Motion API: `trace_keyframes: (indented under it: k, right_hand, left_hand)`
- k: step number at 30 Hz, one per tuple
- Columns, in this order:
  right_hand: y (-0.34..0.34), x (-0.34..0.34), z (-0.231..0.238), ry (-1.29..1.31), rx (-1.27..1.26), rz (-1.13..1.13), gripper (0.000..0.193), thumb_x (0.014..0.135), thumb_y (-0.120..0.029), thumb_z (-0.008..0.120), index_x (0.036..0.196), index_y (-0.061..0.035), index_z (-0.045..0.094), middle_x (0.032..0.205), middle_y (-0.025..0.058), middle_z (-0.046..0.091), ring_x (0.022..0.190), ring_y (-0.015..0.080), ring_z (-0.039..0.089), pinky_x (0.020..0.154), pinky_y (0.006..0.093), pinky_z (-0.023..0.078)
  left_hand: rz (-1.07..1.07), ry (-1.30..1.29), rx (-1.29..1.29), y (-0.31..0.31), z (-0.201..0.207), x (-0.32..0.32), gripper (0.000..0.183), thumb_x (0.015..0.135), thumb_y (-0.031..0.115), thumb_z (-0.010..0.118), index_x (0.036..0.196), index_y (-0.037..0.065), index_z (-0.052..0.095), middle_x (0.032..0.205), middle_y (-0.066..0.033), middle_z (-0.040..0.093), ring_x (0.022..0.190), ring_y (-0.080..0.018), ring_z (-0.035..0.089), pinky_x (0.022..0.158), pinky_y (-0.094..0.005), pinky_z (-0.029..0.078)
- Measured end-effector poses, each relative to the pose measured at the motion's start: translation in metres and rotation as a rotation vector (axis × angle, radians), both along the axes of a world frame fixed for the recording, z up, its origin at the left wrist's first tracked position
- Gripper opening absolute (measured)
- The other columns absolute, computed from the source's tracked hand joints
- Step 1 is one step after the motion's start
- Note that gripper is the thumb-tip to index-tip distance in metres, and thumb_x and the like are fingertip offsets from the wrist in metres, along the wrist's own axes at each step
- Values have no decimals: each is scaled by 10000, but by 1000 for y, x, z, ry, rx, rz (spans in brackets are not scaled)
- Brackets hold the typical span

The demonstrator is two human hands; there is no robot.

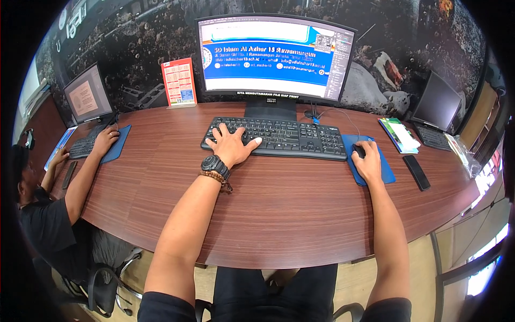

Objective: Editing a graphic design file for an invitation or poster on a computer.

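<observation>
My left hand (pixel 232 144) rests with spread fingers on the left part of a black keyboard (pixel 316 140). A black watch and brown bead bracelets circle that wrist. To the right, my right hand (pixel 368 161) is wrapped over a black computer mouse (pixel 358 151), which lies on a blue mouse pad (pixel 385 170). Behind the keyboard stands a wide curved monitor (pixel 276 59), lit with a blue and white page layout and tool panels at its right side.
A red and white card stand (pixel 179 83) is left of the monitor. Papers (pixel 399 135), a black phone (pixel 417 173) and a dark-screened monitor (pixel 437 100) stand or lie on the right. At the left, another person (pixel 48 231) works at a second computer (pixel 88 96). The wooden desk (pixel 289 214) curves around me.
</observation>
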State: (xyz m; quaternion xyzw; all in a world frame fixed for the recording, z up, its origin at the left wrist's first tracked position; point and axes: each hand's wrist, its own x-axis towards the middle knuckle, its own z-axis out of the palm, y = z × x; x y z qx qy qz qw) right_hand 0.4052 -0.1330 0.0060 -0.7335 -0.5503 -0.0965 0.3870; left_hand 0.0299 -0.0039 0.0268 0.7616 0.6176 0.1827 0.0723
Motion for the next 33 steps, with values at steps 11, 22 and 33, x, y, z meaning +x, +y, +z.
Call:
trace_keyframes:
  k: [11, 22, 33]
  right_hand:
    - [2, 2, -2, -14, 37, 9, 318, 788, -185, 658, 1076, -53, 693, 1154, 163, 599, 1086, 370, 599, 934, 445, 491]
    - [3, 8, -6, -32, 39, 10, 312, 784, -195, 663, 1059, -54, 706, 1141, 172, 607, 1082, 373, 597, 941, 445, 491]
    - [2, 3, -3, -30, 38, 16, 306, 778, -196, 674, 1045, -53, 721, 1133, 171, 611, 1075, 367, 598, 945, 441, 488]
  left_hand:
    - [176, -112, 119, 10, -6, -29, 948, 838, 673, 650, 1245, -171, 508, 1274, -289, 469, 1212, -452, 469, 1030, -518, 399]
    - [150, -62, 77, 9, -6, -29, 933, 859, 682, 616, 1167, -197, 582, 1291, -298, 466, 1202, -448, 478, 1019, -511, 426]
    - [149, -39, 87, 8, -6, -29, 944, 858, 702, 597, 1165, -190, 596, 1298, -297, 468, 1196, -448, 484, 1017, -503, 427]
